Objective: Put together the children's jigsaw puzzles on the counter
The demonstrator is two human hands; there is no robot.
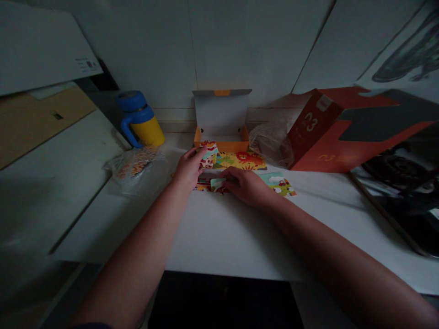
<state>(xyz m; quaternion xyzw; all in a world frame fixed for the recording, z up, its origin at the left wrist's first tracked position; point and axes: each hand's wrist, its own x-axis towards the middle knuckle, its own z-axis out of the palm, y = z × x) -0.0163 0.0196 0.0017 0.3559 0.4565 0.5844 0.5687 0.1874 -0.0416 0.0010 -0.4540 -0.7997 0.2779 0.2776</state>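
My left hand is closed on a small bunch of colourful picture cards, held upright above the table. Thumb and fingers of my right hand pinch a pale green picture card low over the tabletop, at the edge of a dark red picture that is partly covered. Behind my hands a yellow picture with a red lion lies flat. To the right of my right hand is a light blue and green farm picture, partly hidden by my wrist. An orange box stands with its lid up at the back.
A blue and yellow jug and a clear bag of thin sticks stand at the left. Right of the orange box lie a crumpled clear bag and a large red carton. A black stove borders the white table.
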